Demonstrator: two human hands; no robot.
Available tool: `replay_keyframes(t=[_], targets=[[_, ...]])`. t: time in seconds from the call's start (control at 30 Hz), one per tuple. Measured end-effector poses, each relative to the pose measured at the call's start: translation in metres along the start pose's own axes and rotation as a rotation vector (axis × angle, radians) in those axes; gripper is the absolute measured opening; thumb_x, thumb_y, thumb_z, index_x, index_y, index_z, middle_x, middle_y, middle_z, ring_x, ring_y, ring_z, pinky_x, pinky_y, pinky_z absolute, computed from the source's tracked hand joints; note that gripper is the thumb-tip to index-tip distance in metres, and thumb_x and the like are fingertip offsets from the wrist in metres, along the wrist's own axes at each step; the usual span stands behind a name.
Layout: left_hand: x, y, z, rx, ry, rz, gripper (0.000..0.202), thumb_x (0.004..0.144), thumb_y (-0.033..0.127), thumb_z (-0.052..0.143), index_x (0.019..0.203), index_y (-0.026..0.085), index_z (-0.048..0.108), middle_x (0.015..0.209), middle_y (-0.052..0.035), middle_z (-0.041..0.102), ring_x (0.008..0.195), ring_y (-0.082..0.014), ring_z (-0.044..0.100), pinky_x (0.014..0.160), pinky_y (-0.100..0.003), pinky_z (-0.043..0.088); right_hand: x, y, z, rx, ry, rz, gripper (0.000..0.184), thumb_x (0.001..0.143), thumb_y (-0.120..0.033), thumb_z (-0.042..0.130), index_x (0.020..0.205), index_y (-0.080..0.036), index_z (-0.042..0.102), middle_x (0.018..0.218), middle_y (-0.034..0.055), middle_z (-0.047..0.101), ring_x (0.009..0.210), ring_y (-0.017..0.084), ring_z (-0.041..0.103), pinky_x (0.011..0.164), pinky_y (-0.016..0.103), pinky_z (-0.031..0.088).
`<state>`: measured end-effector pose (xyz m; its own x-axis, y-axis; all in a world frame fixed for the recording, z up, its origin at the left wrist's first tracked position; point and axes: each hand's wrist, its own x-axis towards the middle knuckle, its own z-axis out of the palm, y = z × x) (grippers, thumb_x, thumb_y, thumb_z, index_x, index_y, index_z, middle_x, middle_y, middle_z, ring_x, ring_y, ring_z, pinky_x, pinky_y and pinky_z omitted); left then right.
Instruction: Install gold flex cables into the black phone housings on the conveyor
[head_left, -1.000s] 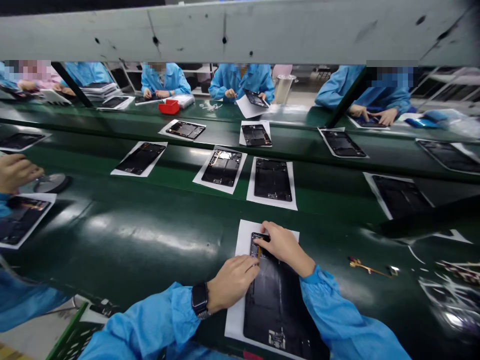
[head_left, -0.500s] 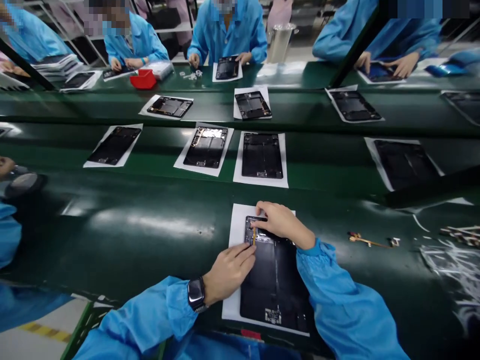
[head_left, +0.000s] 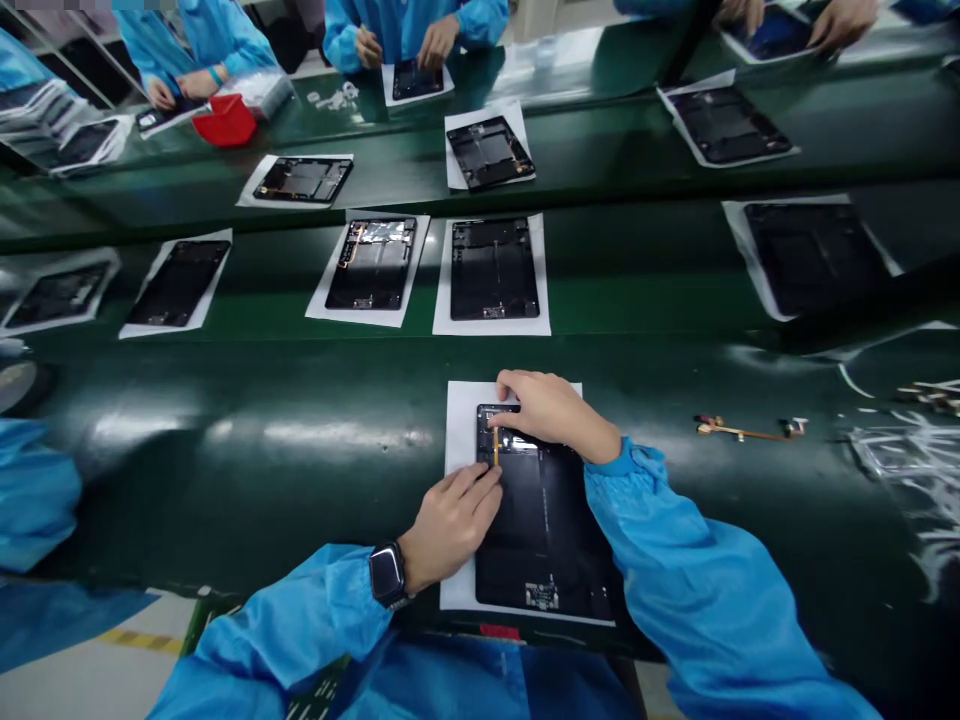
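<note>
A black tablet housing point(head_left: 517, 545) lies on a white sheet point(head_left: 460, 425) at the bench edge in front of me. An orange flex cable point(head_left: 496, 445) runs along its upper left side. My left hand point(head_left: 450, 520), a watch on its wrist, presses its closed fingertips to the cable's lower end. At the upper end is the thumb of my right hand point(head_left: 551, 408), with the fingers curled over the housing's top edge. That hand hides part of the housing's top. Another flex cable point(head_left: 750, 430) lies loose to the right.
Beyond the bench, several tablet housings on white sheets, one at the centre point(head_left: 495, 270), lie on green belts. White strips point(head_left: 907, 460) are heaped at the right, near a dark slanted post point(head_left: 870, 305). Co-workers in blue sleeves sit opposite, by a red bin point(head_left: 225, 120).
My view has tipped downward, so the far side sits higher in the picture. Both hands keep their places on the flex cable. A co-worker opposite now has both hands at their tablet.
</note>
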<state>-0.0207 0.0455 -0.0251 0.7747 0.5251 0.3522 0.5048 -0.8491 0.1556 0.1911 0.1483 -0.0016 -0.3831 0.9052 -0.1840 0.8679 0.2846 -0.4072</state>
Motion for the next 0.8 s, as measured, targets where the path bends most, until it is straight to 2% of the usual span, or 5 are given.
replay_keyframes(t=[0.17,0.4,0.57,0.67,0.8], targets=[[0.002,-0.001,-0.001,0.019,0.021,0.007,0.021,0.097,0.010,0.045,0.103,0.007,0.065,0.117,-0.0124,0.068,0.109,-0.0260,0.063,0.088,-0.038,0.057,-0.001,-0.001,-0.001,0.008,0.016,-0.004,0.029,0.081,-0.041,0.075,0.091,-0.023,0.055,0.091,-0.0011,0.066,0.080,0.019,0.061,0.059,0.028,0.028],[0.002,0.000,-0.001,0.036,-0.026,0.026,0.018,0.095,0.009,0.049,0.105,0.007,0.064,0.120,-0.0133,0.067,0.111,-0.0268,0.062,0.090,-0.039,0.056,0.000,-0.001,0.000,-0.004,0.025,-0.007,0.030,0.081,-0.042,0.075,0.092,-0.023,0.055,0.092,-0.0006,0.067,0.079,0.019,0.062,0.059,0.028,0.028],[0.006,-0.010,-0.008,-0.161,0.000,-0.040,0.016,0.094,0.022,0.057,0.105,0.012,0.064,0.114,-0.0092,0.069,0.107,-0.0219,0.064,0.090,-0.036,0.057,-0.002,-0.001,-0.002,-0.005,0.032,-0.003,0.028,0.084,-0.043,0.072,0.095,-0.022,0.057,0.092,0.0014,0.066,0.079,0.020,0.061,0.061,0.028,0.032],[0.008,-0.021,-0.012,-0.307,0.020,-0.087,0.022,0.094,0.019,0.055,0.115,0.015,0.060,0.120,-0.0090,0.066,0.112,-0.0190,0.062,0.097,-0.035,0.055,-0.010,-0.001,-0.011,0.053,0.049,-0.022,0.012,0.094,-0.030,0.057,0.101,-0.020,0.060,0.100,0.0046,0.064,0.083,0.019,0.061,0.069,0.028,0.039],[0.009,-0.027,-0.014,-0.289,-0.099,-0.031,0.024,0.095,0.019,0.053,0.117,0.014,0.060,0.131,-0.0107,0.060,0.122,-0.0233,0.054,0.100,-0.041,0.052,-0.024,-0.005,-0.033,0.150,0.014,-0.054,0.029,0.093,-0.007,0.040,0.107,-0.018,0.064,0.108,0.0069,0.064,0.096,0.019,0.061,0.080,0.028,0.042]])
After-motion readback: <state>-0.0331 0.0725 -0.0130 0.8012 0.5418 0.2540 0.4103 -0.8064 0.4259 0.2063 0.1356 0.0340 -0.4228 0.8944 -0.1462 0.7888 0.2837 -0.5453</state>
